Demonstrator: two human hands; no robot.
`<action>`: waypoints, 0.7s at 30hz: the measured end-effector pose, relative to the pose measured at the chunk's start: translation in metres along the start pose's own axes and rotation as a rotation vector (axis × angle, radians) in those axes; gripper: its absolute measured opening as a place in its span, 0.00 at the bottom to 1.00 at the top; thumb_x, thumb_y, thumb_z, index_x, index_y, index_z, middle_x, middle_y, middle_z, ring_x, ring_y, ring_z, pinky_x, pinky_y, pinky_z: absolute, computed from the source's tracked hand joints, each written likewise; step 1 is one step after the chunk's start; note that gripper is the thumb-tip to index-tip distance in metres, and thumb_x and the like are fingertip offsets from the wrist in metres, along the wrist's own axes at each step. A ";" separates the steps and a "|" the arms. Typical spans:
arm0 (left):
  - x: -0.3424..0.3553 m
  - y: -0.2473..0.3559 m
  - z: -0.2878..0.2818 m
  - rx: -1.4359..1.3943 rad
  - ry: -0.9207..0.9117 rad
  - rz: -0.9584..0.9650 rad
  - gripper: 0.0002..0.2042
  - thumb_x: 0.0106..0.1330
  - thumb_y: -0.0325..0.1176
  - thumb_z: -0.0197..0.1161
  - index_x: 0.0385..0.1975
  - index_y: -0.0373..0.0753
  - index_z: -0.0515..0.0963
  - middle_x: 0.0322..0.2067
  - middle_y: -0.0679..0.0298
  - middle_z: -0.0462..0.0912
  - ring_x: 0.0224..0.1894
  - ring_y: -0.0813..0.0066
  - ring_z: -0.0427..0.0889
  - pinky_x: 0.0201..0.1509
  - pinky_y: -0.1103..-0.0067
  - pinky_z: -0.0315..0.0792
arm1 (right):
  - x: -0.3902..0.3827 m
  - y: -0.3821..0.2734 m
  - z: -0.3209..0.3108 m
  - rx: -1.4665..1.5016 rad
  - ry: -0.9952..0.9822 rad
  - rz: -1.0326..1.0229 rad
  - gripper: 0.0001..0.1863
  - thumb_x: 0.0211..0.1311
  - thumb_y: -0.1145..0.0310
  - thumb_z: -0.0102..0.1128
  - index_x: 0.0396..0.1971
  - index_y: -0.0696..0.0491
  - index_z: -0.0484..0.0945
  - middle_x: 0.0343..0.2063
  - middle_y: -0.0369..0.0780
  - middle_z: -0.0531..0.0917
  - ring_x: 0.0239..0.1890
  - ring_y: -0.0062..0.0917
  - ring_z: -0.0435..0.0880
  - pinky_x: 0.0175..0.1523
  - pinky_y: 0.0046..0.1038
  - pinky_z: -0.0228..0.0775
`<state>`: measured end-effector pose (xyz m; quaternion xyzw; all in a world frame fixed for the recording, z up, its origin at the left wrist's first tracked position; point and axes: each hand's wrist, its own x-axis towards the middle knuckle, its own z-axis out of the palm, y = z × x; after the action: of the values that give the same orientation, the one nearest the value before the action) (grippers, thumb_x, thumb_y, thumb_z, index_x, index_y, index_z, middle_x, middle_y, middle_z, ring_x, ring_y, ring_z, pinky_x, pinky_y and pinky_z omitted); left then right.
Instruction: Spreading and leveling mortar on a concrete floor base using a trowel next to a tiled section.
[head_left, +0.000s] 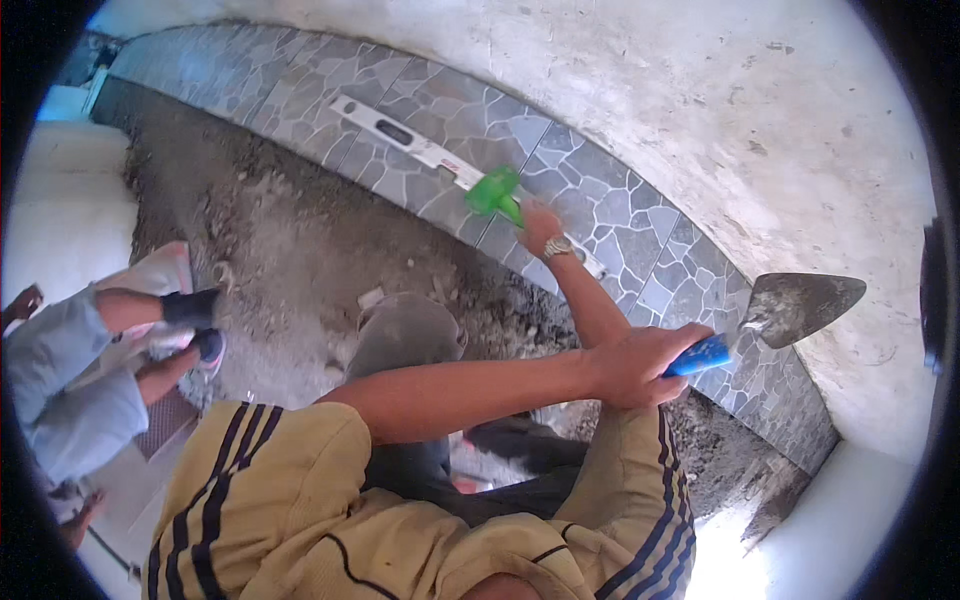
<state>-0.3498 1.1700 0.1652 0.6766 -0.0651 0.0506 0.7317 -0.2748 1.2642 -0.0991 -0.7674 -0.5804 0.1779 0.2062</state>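
My left hand (650, 367) is closed around the blue handle of a pointed trowel (805, 305). That forearm crosses over my right arm, and the trowel's mortar-smeared blade points right, in front of the wall. Farther out, my right hand (541, 228), with a metal watch at the wrist, grips a green mallet (493, 190). The mallet's head is blurred and appears over a long white spirit level (400, 138). The level lies along a strip of grey stone-pattern tiles (440, 95); my right hand and the mallet cover part of it.
A stained pale wall (700, 90) borders the tiles on the far side. Bare, rough soil (270, 220) with rubble lies on the near side. At the left, another person in light trousers (75, 360) sits close by, near a pale sack (160, 268).
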 end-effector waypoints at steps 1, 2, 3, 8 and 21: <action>0.005 -0.015 -0.007 0.073 -0.039 0.073 0.28 0.58 0.31 0.57 0.59 0.35 0.58 0.32 0.52 0.77 0.34 0.60 0.81 0.38 0.69 0.71 | 0.016 0.018 0.019 -0.021 0.037 -0.026 0.16 0.50 0.68 0.59 0.39 0.56 0.70 0.36 0.51 0.78 0.41 0.47 0.78 0.43 0.44 0.71; 0.007 -0.020 -0.026 0.150 -0.035 0.118 0.26 0.58 0.30 0.56 0.57 0.35 0.58 0.29 0.52 0.77 0.29 0.58 0.81 0.34 0.66 0.72 | 0.045 0.016 0.037 -0.020 0.068 -0.076 0.15 0.51 0.69 0.57 0.39 0.56 0.70 0.36 0.50 0.78 0.41 0.47 0.78 0.43 0.44 0.71; 0.015 -0.023 -0.033 0.143 -0.068 0.155 0.26 0.58 0.30 0.56 0.57 0.35 0.58 0.29 0.52 0.77 0.29 0.58 0.81 0.34 0.66 0.72 | 0.069 0.030 0.044 -0.036 0.062 -0.066 0.14 0.52 0.70 0.55 0.39 0.56 0.70 0.36 0.49 0.78 0.41 0.46 0.78 0.44 0.43 0.71; 0.047 -0.051 -0.064 0.269 -0.048 0.275 0.23 0.58 0.29 0.56 0.52 0.34 0.59 0.22 0.51 0.75 0.22 0.53 0.79 0.26 0.64 0.70 | 0.137 0.040 0.038 -0.172 0.221 -0.144 0.15 0.54 0.70 0.53 0.43 0.55 0.71 0.38 0.48 0.79 0.43 0.43 0.79 0.47 0.40 0.72; 0.062 -0.074 -0.071 0.165 -0.021 0.124 0.22 0.54 0.31 0.58 0.49 0.34 0.64 0.23 0.47 0.77 0.26 0.50 0.80 0.31 0.64 0.72 | 0.091 0.117 -0.029 -0.485 0.386 0.177 0.21 0.58 0.58 0.54 0.51 0.48 0.72 0.43 0.45 0.81 0.48 0.44 0.78 0.57 0.46 0.64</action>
<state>-0.2752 1.2341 0.0973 0.7298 -0.1104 0.0939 0.6681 -0.1408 1.3209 -0.1387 -0.8612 -0.4872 -0.0974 0.1074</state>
